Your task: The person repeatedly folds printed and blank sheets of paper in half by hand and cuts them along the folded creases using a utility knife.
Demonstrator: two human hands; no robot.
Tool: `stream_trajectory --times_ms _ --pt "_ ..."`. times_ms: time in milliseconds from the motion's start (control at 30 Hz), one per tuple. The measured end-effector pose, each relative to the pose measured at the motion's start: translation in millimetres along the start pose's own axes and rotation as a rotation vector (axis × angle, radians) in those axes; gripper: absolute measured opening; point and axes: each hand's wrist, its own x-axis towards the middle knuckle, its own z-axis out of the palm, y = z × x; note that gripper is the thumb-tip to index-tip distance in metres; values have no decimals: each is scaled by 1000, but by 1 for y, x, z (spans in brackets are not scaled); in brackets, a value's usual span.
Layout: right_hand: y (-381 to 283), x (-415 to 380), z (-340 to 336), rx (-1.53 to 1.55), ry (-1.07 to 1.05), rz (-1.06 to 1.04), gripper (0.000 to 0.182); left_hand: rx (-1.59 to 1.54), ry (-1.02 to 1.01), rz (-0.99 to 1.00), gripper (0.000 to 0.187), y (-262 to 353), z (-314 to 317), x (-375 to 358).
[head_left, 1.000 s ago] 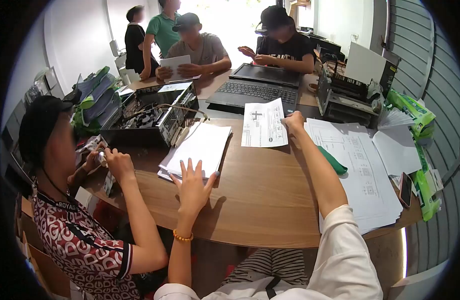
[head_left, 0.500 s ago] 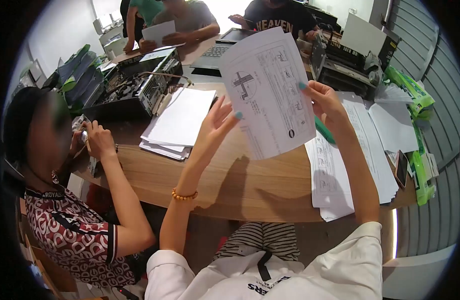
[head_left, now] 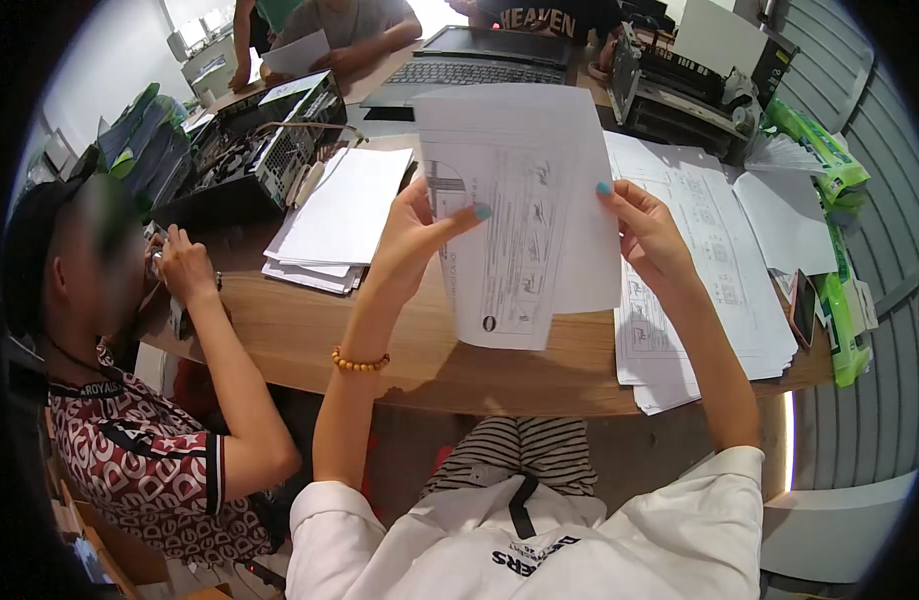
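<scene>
Printed sheets point(head_left: 520, 225) hang upright between my two hands, above the wooden table point(head_left: 460, 385). My left hand point(head_left: 420, 235) pinches their left side, with the thumb across the front and the other fingers partly hidden behind. At the right edge, my right hand point(head_left: 652, 225) grips the paper between thumb and fingers. A diagram and lines of text show on the sheets, and the lower part curls a little. Left of them is a stack of white paper point(head_left: 345, 205); more printed sheets point(head_left: 705, 230) are spread on the right.
An opened computer case point(head_left: 250, 160) stands at the left, beside a seated co-worker point(head_left: 150, 440). A laptop point(head_left: 480, 68) lies behind the papers. A printer-like machine point(head_left: 690, 95), a phone point(head_left: 804, 308) and green packets point(head_left: 840, 330) are on the right. Other people are across the table.
The held sheets have moved down and turned, and a further sheet now shows apart at the right. My left thumb lies farther over the paper. The view has shifted, showing more of the laptop.
</scene>
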Motion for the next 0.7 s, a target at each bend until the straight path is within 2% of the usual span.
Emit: stream_trajectory --times_ms 67,167,233,267,333,367,400,433,500,567,600,667,700 --pt "10 -2 -2 -30 48 7 16 97 -20 18 48 0 0 -2" --pt "17 -8 -5 -101 -48 7 24 89 -90 65 57 7 3 0" --pt "21 -19 0 -68 -84 8 35 301 -46 305 63 7 10 3" --pt "31 -23 -3 -161 -79 4 47 301 -46 300 63 10 12 5" --pt "37 -42 6 -245 -85 2 50 620 -113 457 45 18 14 14" --pt "26 -44 2 -352 -273 71 44 617 -117 449 45 26 16 19" --pt "15 -45 -1 -469 -480 120 39 930 -166 423 36 37 18 25" --pt "5 -47 -4 -575 -686 143 34 1239 -217 390 36 41 20 31" --pt "-17 -45 -25 -791 -512 390 33 1199 -254 435 38 29 24 40" --pt "-10 -35 -48 -1068 -11 143 35 1279 -528 358 36 -4 25 46" --pt "5 -27 -61 -1069 -4 156 35 1211 -572 377 32 -25 28 44" --pt "43 -13 -88 -1650 247 -547 41 1226 -750 312 28 -54 36 43" --pt "50 -10 -93 -1655 255 -533 41 1241 -851 289 27 -60 41 42"
